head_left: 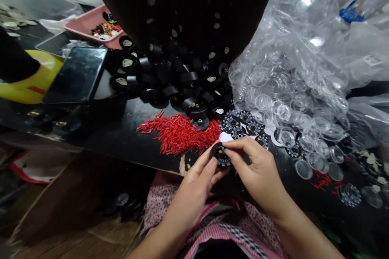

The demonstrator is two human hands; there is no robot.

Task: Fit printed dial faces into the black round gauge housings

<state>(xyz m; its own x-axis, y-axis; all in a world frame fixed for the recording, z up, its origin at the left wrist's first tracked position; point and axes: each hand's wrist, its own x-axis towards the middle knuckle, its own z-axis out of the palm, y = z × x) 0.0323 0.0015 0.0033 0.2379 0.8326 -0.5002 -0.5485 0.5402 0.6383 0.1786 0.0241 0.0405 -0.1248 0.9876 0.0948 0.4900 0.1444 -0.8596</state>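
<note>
My left hand (197, 180) is closed around a small round black gauge (223, 157), its dial facing up with white markings and a yellow mark. My right hand (255, 166) has its thumb and index finger pinched at the upper right edge of the dial; whether they also hold a tiny part there is hidden. Just beyond the hands lies a heap of thin red pointers (179, 133). Loose black dial discs (238, 123) are piled to the right of it. Behind the pointers sits a large pile of black gauge cases (188, 77).
Clear plastic covers (316, 129) spill from a clear bag (291, 40) on the right. On the left are a dark-screened phone (75, 75), a yellow object (27, 81) and a pink tray (88, 22) of small parts. The table's front edge (136, 162) is close to my lap.
</note>
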